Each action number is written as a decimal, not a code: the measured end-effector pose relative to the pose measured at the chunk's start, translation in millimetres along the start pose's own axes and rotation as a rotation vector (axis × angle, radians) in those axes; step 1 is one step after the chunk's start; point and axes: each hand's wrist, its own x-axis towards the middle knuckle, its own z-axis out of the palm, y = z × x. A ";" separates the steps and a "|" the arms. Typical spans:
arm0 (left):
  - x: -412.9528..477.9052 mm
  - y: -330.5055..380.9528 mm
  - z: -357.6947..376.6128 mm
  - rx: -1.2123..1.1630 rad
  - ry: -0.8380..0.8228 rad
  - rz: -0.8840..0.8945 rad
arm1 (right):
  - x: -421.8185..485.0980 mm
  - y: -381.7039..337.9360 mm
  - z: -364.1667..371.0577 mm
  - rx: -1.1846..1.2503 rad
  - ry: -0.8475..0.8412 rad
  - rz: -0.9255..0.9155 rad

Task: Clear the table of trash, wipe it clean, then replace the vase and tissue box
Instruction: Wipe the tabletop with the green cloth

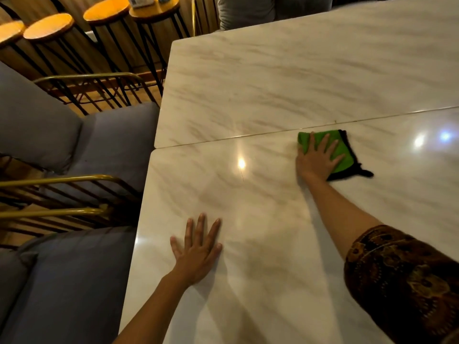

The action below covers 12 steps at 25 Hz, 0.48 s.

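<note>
Right hand (319,160): lay flat on the green cloth (341,166), fingers straight and spread. Pressed rather than gripped, probably to hold the whole pad against the surface while wiping.
Green cloth: folded, black-edged, sat mid-table just on the near side of the seam (223,140) between the two tabletops.
Left hand (198,252): rested open and palm down on the bare table (260,244) near its left edge. Held nothing, and looked like a brace for the long reach.
Table: glossy marble, showed no trash, so judged to be in the wiping step.
Vase and tissue box: not on the table. Possibly the two cropped items on the far stool (154,8), but too cut off to tell.
</note>
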 end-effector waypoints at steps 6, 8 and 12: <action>3.0 0.4 -1.3 0.009 -0.022 -0.045 | -136.6 -173.2 54.8 -0.046 -0.300 -0.772; 3.5 3.2 -2.4 0.036 -0.042 -0.071 | -170.5 -193.1 63.2 -0.169 -0.435 -1.099; 2.1 3.3 -3.6 -0.001 -0.008 -0.037 | -93.0 -166.2 58.3 -0.074 -0.274 -0.933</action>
